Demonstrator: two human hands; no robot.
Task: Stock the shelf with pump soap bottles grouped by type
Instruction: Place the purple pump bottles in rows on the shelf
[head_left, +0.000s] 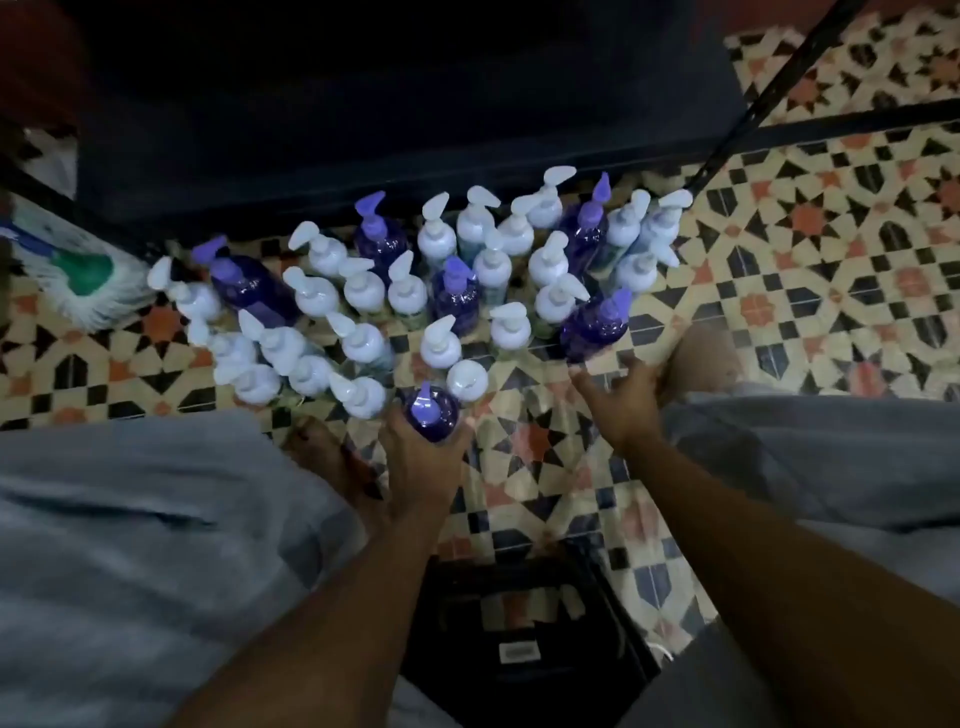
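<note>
Here the left hand (423, 457) grips one of six purple bottles (431, 413).

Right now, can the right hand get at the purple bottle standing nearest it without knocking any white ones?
Probably yes. The right hand is open just below the purple bottle, with only bare tiled floor between them; the nearest white bottle stands off to its left.

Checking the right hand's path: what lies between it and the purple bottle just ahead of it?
Almost nothing: in the head view, the right hand reaches open toward the purple bottle, with only a sliver of bare patterned floor tile between.
</note>
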